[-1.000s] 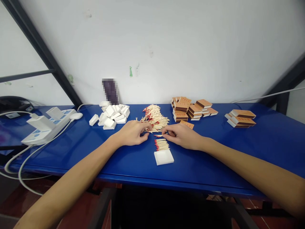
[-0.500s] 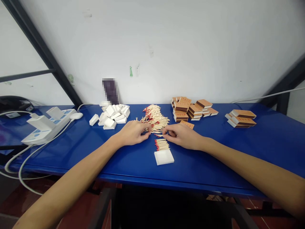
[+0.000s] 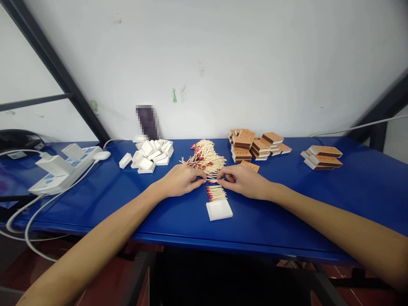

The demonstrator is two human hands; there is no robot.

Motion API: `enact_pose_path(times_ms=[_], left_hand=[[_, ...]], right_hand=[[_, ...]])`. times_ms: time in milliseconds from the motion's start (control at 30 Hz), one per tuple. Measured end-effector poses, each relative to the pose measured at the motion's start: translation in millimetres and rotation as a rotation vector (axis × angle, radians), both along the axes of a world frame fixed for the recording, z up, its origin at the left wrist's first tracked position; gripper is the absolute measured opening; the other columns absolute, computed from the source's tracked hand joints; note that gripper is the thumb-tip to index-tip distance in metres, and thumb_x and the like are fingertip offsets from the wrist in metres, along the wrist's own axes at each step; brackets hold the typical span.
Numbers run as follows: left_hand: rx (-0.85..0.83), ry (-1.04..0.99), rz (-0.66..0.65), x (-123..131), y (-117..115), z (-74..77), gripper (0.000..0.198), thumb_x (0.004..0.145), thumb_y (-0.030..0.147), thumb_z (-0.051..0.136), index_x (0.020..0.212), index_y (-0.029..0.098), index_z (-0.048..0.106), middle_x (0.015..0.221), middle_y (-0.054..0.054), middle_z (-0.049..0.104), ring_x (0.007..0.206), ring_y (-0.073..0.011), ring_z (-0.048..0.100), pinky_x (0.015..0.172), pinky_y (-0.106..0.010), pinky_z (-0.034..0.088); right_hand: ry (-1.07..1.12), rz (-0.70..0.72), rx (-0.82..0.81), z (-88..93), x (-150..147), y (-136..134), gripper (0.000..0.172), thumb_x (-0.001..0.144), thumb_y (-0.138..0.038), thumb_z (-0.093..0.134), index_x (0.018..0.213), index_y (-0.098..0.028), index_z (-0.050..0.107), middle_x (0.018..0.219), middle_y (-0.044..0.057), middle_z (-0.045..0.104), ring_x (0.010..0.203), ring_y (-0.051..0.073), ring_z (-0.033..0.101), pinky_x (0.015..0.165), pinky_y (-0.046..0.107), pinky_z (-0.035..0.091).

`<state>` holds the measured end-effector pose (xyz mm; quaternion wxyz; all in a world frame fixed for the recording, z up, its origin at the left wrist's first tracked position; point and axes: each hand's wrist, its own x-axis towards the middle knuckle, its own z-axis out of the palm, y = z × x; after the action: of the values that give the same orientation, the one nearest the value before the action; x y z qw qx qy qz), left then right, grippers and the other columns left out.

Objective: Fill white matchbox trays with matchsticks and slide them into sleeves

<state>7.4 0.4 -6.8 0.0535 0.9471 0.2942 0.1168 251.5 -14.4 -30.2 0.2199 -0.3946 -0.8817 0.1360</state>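
Note:
My left hand [image 3: 183, 180] is closed in a pinch, its fingertips at the left end of a matchstick [image 3: 211, 180] just above a short row. At the other end, the thumb and forefinger of my right hand [image 3: 245, 181] pinch together on it. The fingers partly hide this match. Below them lies a row of red-tipped matches [image 3: 216, 193] side by side, heads to the left. An open white matchbox tray [image 3: 219, 210] sits right in front of that row. Behind both hands spreads a loose heap of matches [image 3: 208, 159].
White inner trays [image 3: 153, 154] are piled at the back left. Orange matchbox sleeves [image 3: 244, 142] are stacked at the back right, and several matchboxes [image 3: 323, 157] lie farther right. A power strip [image 3: 66, 170] with cables occupies the left of the blue table [image 3: 270, 225].
My left hand has moved slightly right, bringing its fingertips to the match by my right hand. The right hand has hardly moved, and the row and tray stay as they were.

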Motion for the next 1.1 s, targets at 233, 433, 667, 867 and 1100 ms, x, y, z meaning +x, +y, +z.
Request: enact_pose_path(times_ms=[233, 433, 667, 867, 1100], left_hand=[[-0.012, 0.001, -0.013, 0, 0, 0.1, 0.024, 0.096, 0.031, 0.051, 0.104, 0.019, 0.071, 0.075, 0.000, 0.070, 0.062, -0.0117, 0.059, 0.065, -0.022, 0.040], [-0.042, -0.015, -0.037, 1, -2, 2.2, 0.025, 0.097, 0.032, 0.051, 0.103, 0.018, 0.071, 0.073, -0.001, 0.070, 0.060, -0.0113, 0.059, 0.064, -0.022, 0.040], [-0.062, -0.014, -0.063, 2, -7, 4.5, 0.028, 0.098, 0.031, 0.046, 0.102, 0.018, 0.071, 0.073, -0.001, 0.069, 0.060, -0.0113, 0.058, 0.064, -0.022, 0.039], [-0.054, -0.014, -0.081, 1, -9, 5.0, 0.027, 0.094, 0.035, 0.052, 0.099, 0.018, 0.071, 0.065, 0.001, 0.064, 0.055, -0.0102, 0.053, 0.061, -0.022, 0.038], [-0.043, -0.007, -0.069, 2, -10, 5.8, 0.025, 0.085, 0.019, 0.054, 0.102, 0.017, 0.071, 0.069, 0.001, 0.065, 0.057, -0.0098, 0.055, 0.061, -0.021, 0.039]], right_hand=[[0.015, -0.016, -0.004, -1.0, 0, 1, 0.019, 0.090, -0.034, 0.056, 0.089, -0.018, 0.067, 0.055, -0.005, 0.045, 0.050, 0.010, 0.041, 0.056, 0.023, 0.029], [0.024, 0.045, -0.043, 1.6, 1, 0, 0.022, 0.091, -0.033, 0.053, 0.089, -0.019, 0.070, 0.055, -0.005, 0.046, 0.050, 0.010, 0.042, 0.055, 0.023, 0.029], [0.012, 0.052, -0.110, 5.2, 3, -2, 0.020, 0.090, -0.033, 0.056, 0.087, -0.019, 0.069, 0.054, -0.006, 0.044, 0.050, 0.010, 0.039, 0.054, 0.023, 0.029], [0.028, 0.116, -0.094, 9.7, 2, -5, 0.022, 0.092, -0.028, 0.050, 0.088, -0.019, 0.070, 0.075, 0.002, 0.067, 0.063, 0.013, 0.054, 0.060, 0.025, 0.035], [-0.037, 0.109, -0.029, 15.3, 6, -6, 0.028, 0.079, -0.006, 0.048, 0.092, -0.017, 0.070, 0.086, 0.004, 0.063, 0.069, 0.014, 0.055, 0.062, 0.025, 0.039]])
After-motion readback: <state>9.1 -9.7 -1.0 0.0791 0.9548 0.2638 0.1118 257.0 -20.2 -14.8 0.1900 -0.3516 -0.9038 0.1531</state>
